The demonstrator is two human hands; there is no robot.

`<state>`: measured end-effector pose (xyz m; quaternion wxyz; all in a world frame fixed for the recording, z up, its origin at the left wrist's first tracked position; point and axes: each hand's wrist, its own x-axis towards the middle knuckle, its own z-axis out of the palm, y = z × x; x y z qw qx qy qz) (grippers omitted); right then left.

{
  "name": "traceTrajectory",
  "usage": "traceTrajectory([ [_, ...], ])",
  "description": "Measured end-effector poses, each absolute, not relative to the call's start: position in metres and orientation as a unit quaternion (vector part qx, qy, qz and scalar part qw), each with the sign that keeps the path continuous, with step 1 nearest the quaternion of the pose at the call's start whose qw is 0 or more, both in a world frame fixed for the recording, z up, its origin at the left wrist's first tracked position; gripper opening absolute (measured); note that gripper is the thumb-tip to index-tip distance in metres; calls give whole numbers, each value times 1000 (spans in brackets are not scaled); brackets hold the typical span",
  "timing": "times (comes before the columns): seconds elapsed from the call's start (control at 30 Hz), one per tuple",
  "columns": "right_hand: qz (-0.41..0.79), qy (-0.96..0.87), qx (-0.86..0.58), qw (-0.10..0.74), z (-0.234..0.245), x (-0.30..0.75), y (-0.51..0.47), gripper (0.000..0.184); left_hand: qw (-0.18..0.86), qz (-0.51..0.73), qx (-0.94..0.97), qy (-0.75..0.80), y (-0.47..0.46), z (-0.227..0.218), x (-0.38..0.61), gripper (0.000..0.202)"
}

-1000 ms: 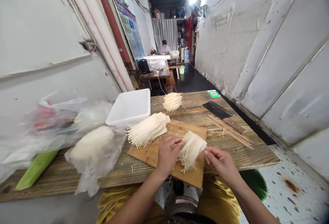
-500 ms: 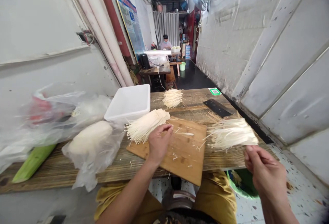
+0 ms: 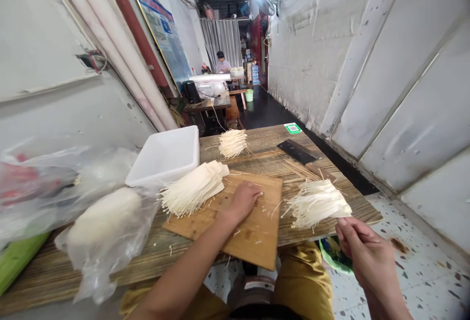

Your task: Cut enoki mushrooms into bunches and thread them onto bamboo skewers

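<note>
My right hand [image 3: 362,251] pinches the cut base of a bunch of enoki mushrooms [image 3: 316,203] and holds it over the right end of the wooden table [image 3: 293,161]. My left hand [image 3: 244,198] rests with curled fingers on the wooden cutting board [image 3: 253,232]; whether it holds anything is unclear. A larger sliced enoki pile [image 3: 193,189] lies on the board's far left corner. Another small enoki bunch [image 3: 232,143] sits farther back on the table.
A white plastic tray [image 3: 165,156] stands behind the board. A cleaver [image 3: 299,153] and thin bamboo skewers [image 3: 303,169] lie at the right. Plastic bags [image 3: 99,227] with produce crowd the left side. A green bin [image 3: 332,256] is under the table edge. Another person sits far down the corridor.
My right hand carried the enoki bunch off the cutting board to the table's right end. My left hand let go of it and settled on the board.
</note>
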<state>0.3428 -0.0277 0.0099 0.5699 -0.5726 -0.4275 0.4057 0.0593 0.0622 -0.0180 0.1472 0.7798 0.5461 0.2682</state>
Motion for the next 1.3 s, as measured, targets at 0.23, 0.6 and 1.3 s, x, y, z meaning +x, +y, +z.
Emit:
traceTrajectory([
  [0.23,500,-447,-536,513,5,328,-26,35,120,224,803,539,57,-18,57,30],
  [0.6,459,-532,-525,480,13,317,-35,37,211,303,760,534,54,-21,60,19],
  [1.3,399,-634,-487,450,22,306,-47,26,670,541,247,443,3,53,87,28],
])
